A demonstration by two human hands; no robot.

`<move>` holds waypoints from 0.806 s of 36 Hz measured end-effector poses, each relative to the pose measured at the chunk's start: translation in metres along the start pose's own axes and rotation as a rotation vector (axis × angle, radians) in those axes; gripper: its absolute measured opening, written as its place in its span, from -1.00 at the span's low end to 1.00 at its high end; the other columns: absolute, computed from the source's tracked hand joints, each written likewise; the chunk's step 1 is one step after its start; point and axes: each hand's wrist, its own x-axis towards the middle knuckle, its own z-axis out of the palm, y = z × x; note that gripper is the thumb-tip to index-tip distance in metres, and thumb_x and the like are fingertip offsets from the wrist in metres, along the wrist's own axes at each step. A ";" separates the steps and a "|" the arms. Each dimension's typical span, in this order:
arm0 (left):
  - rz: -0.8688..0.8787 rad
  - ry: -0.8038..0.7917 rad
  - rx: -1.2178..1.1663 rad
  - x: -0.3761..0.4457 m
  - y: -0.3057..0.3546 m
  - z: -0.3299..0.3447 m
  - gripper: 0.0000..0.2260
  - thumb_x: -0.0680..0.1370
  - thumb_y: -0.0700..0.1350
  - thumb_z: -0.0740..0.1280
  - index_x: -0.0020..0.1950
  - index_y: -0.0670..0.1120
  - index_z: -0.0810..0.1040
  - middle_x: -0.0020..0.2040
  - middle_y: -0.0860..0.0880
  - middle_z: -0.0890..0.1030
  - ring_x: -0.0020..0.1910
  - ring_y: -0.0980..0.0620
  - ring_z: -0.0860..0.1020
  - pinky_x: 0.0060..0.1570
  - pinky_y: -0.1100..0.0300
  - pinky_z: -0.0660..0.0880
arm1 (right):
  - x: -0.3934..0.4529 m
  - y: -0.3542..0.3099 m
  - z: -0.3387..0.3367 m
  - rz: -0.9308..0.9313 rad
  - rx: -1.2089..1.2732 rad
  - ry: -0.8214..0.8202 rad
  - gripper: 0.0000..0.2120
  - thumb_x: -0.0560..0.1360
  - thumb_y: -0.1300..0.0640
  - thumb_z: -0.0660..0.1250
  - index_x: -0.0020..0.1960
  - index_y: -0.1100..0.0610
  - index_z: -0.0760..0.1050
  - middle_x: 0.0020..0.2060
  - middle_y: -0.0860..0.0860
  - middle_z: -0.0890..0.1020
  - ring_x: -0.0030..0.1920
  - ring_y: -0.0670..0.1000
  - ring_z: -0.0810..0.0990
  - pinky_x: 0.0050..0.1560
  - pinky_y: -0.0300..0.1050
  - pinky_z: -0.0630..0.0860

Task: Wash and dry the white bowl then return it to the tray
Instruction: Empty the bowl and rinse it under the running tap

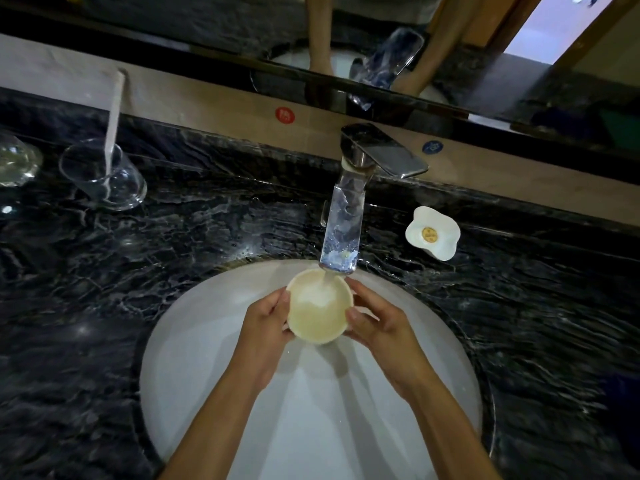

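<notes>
A red round sticker [285, 115] and a blue one [432, 146] are sitting on the tan strip behind the tap [360, 188], and a gold label is showing on the white flower-shaped dish [433, 233] right of it; the print on all three is too small to read. The bowl [319, 305] is being held over the white sink [194, 358], just under the spout, with water running into it and foaming white at its bottom. The left hand [265, 327] is gripping the bowl's left side, fingers curled under and thumb lying against the rim. The right hand [379, 323] is gripping the right side, thumb pressing the near rim and fingers wrapping behind. Both forearms are reaching up from the lower edge and converging on the bowl. A glass [104, 176] holding a white stick is standing at the far left of the dark marble worktop [207, 230].
</notes>
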 end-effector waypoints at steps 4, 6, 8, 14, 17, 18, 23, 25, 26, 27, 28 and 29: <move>-0.078 -0.004 -0.058 0.003 -0.005 -0.003 -0.72 0.72 -0.10 0.18 0.14 -0.14 0.67 -0.05 -0.09 0.76 -0.01 -0.12 0.71 -0.10 0.02 0.61 | 0.000 -0.005 0.006 0.019 -0.107 -0.025 -0.63 0.63 0.21 0.28 0.42 0.02 0.46 0.14 0.10 0.61 0.06 0.00 0.71 0.07 -0.09 0.66; -0.065 -0.016 -0.069 0.002 -0.003 -0.005 -0.73 0.71 -0.08 0.19 0.13 -0.14 0.67 -0.05 -0.09 0.77 -0.03 -0.06 0.73 -0.17 0.10 0.64 | 0.000 -0.005 0.009 0.048 -0.106 -0.054 -0.65 0.66 0.20 0.23 0.42 0.02 0.47 0.18 0.10 0.62 0.10 0.02 0.70 0.11 -0.02 0.66; -0.033 -0.009 -0.022 0.002 -0.001 -0.008 -0.73 0.70 -0.05 0.21 0.10 -0.08 0.70 -0.03 -0.08 0.77 -0.02 -0.04 0.73 -0.17 0.12 0.64 | 0.001 -0.001 0.011 0.084 -0.047 -0.083 -0.66 0.68 0.22 0.18 0.40 0.03 0.49 0.22 0.08 0.63 0.18 0.04 0.67 0.17 0.03 0.64; 0.137 -0.079 0.117 0.002 0.009 -0.011 -0.74 0.69 -0.06 0.23 0.09 0.12 0.73 0.03 -0.01 0.76 0.04 0.00 0.70 -0.06 0.03 0.69 | 0.003 0.012 0.016 0.088 0.126 -0.105 -0.65 0.67 0.25 0.19 0.36 -0.02 0.52 0.26 0.04 0.64 0.26 0.06 0.63 0.10 -0.08 0.63; 0.144 -0.114 0.110 0.003 0.011 -0.011 -0.72 0.70 -0.07 0.22 0.12 0.16 0.71 0.05 0.01 0.74 0.04 0.04 0.69 -0.15 0.16 0.65 | 0.001 0.014 0.015 0.014 0.125 -0.063 -0.63 0.65 0.25 0.22 0.37 -0.06 0.51 0.26 -0.02 0.64 0.24 0.04 0.63 0.05 -0.08 0.63; 0.128 -0.113 0.098 0.003 0.010 -0.010 -0.73 0.70 -0.06 0.21 0.14 0.15 0.71 0.07 0.01 0.74 0.06 0.02 0.69 -0.15 0.14 0.65 | 0.000 0.013 0.014 -0.004 0.105 -0.040 -0.63 0.64 0.24 0.25 0.38 -0.08 0.51 0.25 -0.04 0.64 0.23 0.03 0.64 0.03 -0.09 0.64; -0.041 -0.061 -0.032 0.006 -0.003 -0.006 -0.74 0.71 -0.07 0.19 0.22 0.02 0.67 0.15 -0.10 0.73 0.15 -0.15 0.68 0.07 -0.18 0.66 | 0.000 0.008 0.009 -0.027 -0.084 0.055 -0.59 0.55 0.16 0.40 0.32 -0.21 0.53 0.08 -0.07 0.69 0.05 0.00 0.69 0.05 -0.09 0.67; -0.108 -0.058 -0.095 0.007 -0.004 -0.003 -0.73 0.72 -0.12 0.18 0.19 -0.05 0.68 0.15 -0.13 0.73 0.11 -0.12 0.71 -0.04 -0.05 0.68 | 0.001 0.003 0.011 -0.017 -0.094 0.071 -0.64 0.55 0.16 0.41 0.26 -0.21 0.56 0.01 -0.06 0.68 0.00 0.03 0.70 -0.01 -0.08 0.68; -0.131 -0.052 -0.107 0.007 -0.004 -0.003 -0.73 0.72 -0.12 0.17 0.18 -0.07 0.68 0.14 -0.14 0.73 0.09 -0.11 0.72 -0.09 0.01 0.68 | 0.002 0.001 0.012 -0.007 -0.094 0.081 -0.66 0.56 0.16 0.39 0.25 -0.18 0.57 -0.01 -0.03 0.67 -0.02 0.03 0.71 -0.06 -0.11 0.69; -0.148 -0.045 -0.111 0.007 -0.003 -0.003 -0.73 0.72 -0.12 0.18 0.19 -0.10 0.67 0.14 -0.15 0.73 0.08 -0.12 0.71 -0.11 0.03 0.67 | 0.003 -0.001 0.014 0.010 -0.096 0.093 -0.69 0.58 0.15 0.37 0.27 -0.12 0.56 0.00 0.00 0.66 -0.04 0.02 0.72 -0.08 -0.12 0.69; -0.160 -0.039 -0.111 0.007 -0.003 -0.003 -0.74 0.72 -0.11 0.18 0.21 -0.13 0.65 0.13 -0.16 0.73 0.09 -0.14 0.70 -0.11 0.03 0.66 | 0.004 -0.002 0.015 0.034 -0.090 0.102 -0.71 0.60 0.15 0.34 0.30 -0.05 0.56 0.03 0.04 0.65 -0.05 0.01 0.73 -0.09 -0.12 0.69; -0.168 -0.036 -0.109 0.008 -0.002 -0.003 -0.74 0.71 -0.11 0.19 0.23 -0.15 0.63 0.13 -0.17 0.73 0.09 -0.14 0.70 -0.09 0.02 0.65 | 0.005 -0.002 0.015 0.062 -0.071 0.103 -0.72 0.62 0.16 0.30 0.31 0.02 0.56 0.07 0.09 0.65 -0.04 0.03 0.73 -0.10 -0.12 0.68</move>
